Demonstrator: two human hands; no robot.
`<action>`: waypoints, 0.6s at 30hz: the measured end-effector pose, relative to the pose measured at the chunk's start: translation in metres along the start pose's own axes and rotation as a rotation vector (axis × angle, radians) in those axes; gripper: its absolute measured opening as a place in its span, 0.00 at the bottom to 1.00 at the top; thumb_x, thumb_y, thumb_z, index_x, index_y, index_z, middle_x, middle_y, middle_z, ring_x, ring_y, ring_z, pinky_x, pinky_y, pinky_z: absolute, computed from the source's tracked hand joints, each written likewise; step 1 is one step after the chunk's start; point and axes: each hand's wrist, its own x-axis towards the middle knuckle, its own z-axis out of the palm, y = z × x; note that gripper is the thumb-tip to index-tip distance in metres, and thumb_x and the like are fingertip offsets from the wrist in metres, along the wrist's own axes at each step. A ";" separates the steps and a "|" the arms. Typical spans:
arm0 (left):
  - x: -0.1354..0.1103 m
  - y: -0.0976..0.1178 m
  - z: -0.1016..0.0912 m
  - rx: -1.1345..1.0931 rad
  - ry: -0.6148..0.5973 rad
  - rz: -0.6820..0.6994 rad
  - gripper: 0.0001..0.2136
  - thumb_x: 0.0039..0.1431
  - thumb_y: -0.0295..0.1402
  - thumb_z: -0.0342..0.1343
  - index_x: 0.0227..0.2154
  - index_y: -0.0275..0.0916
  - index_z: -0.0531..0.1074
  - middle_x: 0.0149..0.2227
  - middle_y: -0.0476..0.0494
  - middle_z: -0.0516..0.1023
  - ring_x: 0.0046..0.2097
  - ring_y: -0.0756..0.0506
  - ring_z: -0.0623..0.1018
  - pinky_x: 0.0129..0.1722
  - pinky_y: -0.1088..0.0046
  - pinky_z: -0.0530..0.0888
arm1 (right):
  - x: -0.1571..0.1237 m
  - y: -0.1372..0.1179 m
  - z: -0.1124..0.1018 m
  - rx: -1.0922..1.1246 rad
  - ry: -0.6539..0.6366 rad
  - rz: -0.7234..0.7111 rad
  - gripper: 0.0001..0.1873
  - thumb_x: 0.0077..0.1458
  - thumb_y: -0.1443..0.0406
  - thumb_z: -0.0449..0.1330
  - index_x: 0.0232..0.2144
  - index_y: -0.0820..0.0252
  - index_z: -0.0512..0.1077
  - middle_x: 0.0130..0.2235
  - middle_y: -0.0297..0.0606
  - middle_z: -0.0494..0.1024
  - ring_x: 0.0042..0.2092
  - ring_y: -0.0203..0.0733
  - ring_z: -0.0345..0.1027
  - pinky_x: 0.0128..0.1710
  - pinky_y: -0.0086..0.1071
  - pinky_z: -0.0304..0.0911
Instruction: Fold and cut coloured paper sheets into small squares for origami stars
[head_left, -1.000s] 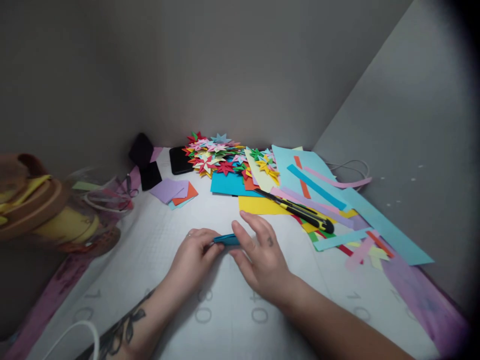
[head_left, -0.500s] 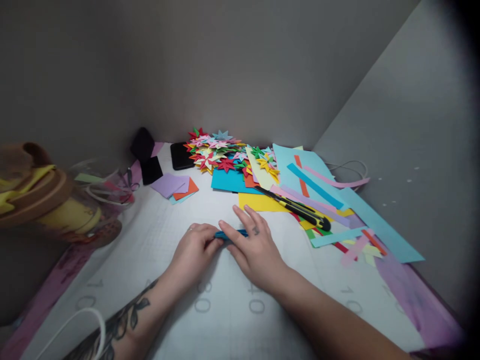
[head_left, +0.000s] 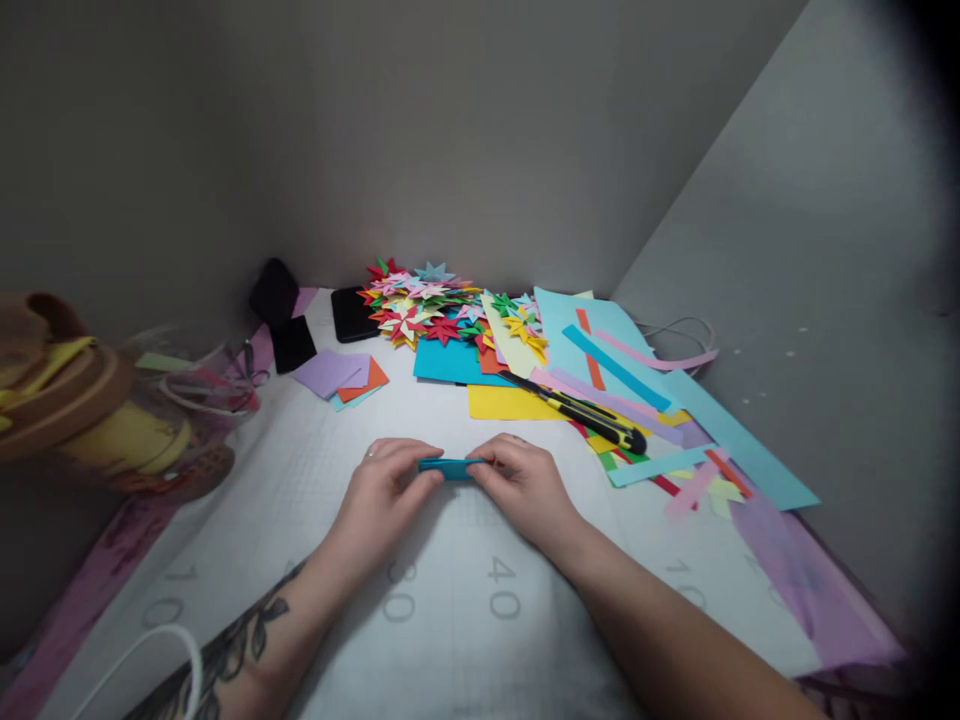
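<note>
A small folded strip of blue paper (head_left: 448, 467) lies just above the white cutting mat (head_left: 450, 620), held at both ends. My left hand (head_left: 386, 490) pinches its left end with curled fingers. Curled over the right end, my right hand (head_left: 525, 485) pinches it too. A yellow and black utility knife (head_left: 581, 412) rests on coloured sheets just beyond my right hand.
A heap of folded paper stars (head_left: 427, 305) sits at the back by a black phone (head_left: 352, 313). Coloured sheets and strips (head_left: 637, 390) spread to the right. Small purple and orange squares (head_left: 341, 375) lie back left. A clear container (head_left: 187, 400) stands at the left.
My right hand has gone from flat with fingers stretched over the blue strip to curled and pinching its right end. The view has shifted slightly.
</note>
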 end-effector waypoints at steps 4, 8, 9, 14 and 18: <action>-0.001 0.004 -0.001 -0.016 0.022 0.024 0.04 0.51 0.33 0.61 0.28 0.47 0.81 0.30 0.45 0.80 0.38 0.41 0.74 0.41 0.66 0.67 | 0.000 -0.001 0.000 -0.006 0.000 -0.006 0.05 0.53 0.69 0.59 0.27 0.56 0.73 0.27 0.33 0.75 0.33 0.39 0.70 0.33 0.32 0.65; 0.000 0.005 -0.002 -0.028 0.008 -0.007 0.03 0.51 0.33 0.61 0.27 0.46 0.81 0.29 0.44 0.80 0.37 0.42 0.74 0.40 0.67 0.68 | 0.000 -0.003 0.001 0.007 0.021 -0.044 0.05 0.53 0.70 0.59 0.32 0.56 0.73 0.31 0.35 0.77 0.37 0.41 0.70 0.36 0.34 0.66; 0.000 0.006 -0.002 -0.032 0.009 -0.015 0.03 0.51 0.33 0.62 0.27 0.46 0.81 0.29 0.44 0.79 0.37 0.42 0.74 0.40 0.67 0.68 | 0.001 -0.003 0.001 0.015 0.020 -0.056 0.04 0.53 0.70 0.59 0.32 0.56 0.73 0.32 0.35 0.77 0.37 0.41 0.70 0.37 0.34 0.66; -0.002 0.007 -0.002 -0.046 0.007 -0.066 0.03 0.49 0.32 0.62 0.27 0.46 0.80 0.29 0.45 0.79 0.37 0.42 0.74 0.39 0.68 0.68 | 0.001 -0.004 0.000 0.043 0.016 -0.059 0.06 0.54 0.70 0.59 0.27 0.56 0.72 0.28 0.34 0.76 0.35 0.40 0.69 0.36 0.33 0.64; -0.002 0.010 -0.003 -0.033 0.011 -0.054 0.03 0.50 0.33 0.61 0.25 0.44 0.79 0.27 0.46 0.78 0.34 0.44 0.74 0.36 0.70 0.68 | 0.000 -0.010 -0.001 0.054 0.030 -0.008 0.06 0.54 0.70 0.59 0.26 0.57 0.72 0.26 0.33 0.74 0.32 0.38 0.68 0.34 0.31 0.63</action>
